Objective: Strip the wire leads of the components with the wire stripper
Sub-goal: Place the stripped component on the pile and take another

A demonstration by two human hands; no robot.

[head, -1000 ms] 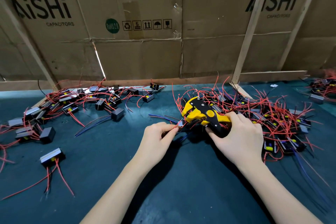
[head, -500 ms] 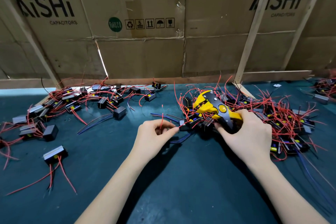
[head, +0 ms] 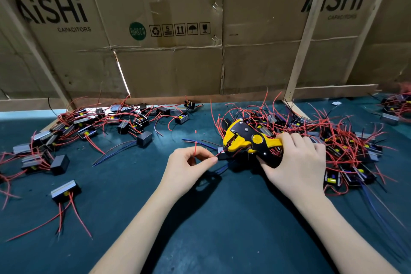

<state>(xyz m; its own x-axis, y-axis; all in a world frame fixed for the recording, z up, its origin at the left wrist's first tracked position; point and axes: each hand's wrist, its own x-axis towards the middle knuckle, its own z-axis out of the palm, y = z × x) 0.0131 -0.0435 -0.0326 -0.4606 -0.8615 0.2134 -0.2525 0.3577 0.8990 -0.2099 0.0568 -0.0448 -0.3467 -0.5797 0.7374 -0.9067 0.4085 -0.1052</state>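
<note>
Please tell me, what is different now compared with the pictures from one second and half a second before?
The right hand raised the wire stripper off the component half a second ago, and has now lowered its head again toward the small component. The left hand drew the red lead out, so its end now stands up. Both grips and the piles of components stayed as they were.

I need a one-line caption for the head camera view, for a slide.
Right hand grips a yellow wire stripper; left hand pinches a red wire lead.
</note>
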